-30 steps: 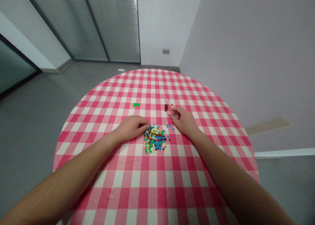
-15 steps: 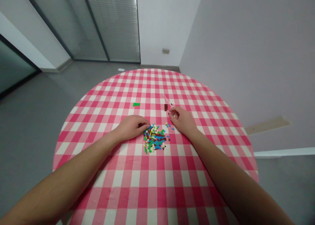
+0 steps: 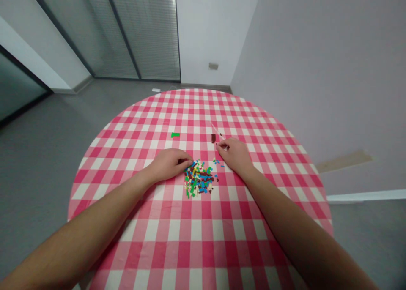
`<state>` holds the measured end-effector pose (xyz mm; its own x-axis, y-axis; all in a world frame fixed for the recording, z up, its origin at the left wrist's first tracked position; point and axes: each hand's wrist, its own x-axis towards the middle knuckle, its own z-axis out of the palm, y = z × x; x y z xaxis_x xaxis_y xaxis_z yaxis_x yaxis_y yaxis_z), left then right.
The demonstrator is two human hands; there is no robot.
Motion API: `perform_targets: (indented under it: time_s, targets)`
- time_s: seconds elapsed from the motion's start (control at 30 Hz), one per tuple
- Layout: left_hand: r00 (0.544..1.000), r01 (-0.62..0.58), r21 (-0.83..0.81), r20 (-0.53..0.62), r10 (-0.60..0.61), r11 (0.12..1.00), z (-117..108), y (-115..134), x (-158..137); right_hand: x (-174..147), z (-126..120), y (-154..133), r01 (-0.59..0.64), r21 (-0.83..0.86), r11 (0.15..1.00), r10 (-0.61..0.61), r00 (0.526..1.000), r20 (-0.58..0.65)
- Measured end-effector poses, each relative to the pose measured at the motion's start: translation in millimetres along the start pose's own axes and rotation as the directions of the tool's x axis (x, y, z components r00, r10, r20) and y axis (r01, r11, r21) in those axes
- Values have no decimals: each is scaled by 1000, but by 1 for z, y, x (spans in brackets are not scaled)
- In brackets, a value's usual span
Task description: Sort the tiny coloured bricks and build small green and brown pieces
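- Our right grip [image 3: 235, 154] had its fingertips drawn together beside a tiny dark bit [image 3: 216, 144]; we could not tell whether it was pinched.
- Our left grip [image 3: 169, 164] curled at the edge of the pile of small coloured bricks [image 3: 198, 178]; whether it held anything, we could not tell.
- That pile lay between our grips, seemingly loose, so we judged most was left to do.
- Beyond, a brown piece [image 3: 213, 138] and a green piece [image 3: 175, 135] lay apart on the checked tabletop [image 3: 196, 247], perhaps all that was done.

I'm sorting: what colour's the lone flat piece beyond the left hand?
Green flat piece, best in head view.
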<state>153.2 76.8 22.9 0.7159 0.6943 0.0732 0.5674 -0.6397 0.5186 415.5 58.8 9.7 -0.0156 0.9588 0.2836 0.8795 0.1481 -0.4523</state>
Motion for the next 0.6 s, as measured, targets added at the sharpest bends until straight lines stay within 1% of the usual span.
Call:
perform_targets:
  time_s: [0.13, 0.27, 0.4, 0.6]
  targets:
    - [1000, 6, -1, -3, -6, 1000, 0, 0, 0, 1, 3, 1, 8, -24, 1000, -8, 1000, -16]
    - [1000, -1, 0, 3, 1, 1000, 0, 0, 0, -1, 0, 1, 52, -62, 997, -51, 999, 19]
    - [1000, -1, 5, 9, 1, 1000, 0, 0, 0, -4, -3, 0, 103, -65, 993, -99, 994, 54]
    - [1000, 4, 14, 8, -4, 1000, 0, 1, -1, -5, -2, -1, 126, -109, 986, -116, 989, 92]
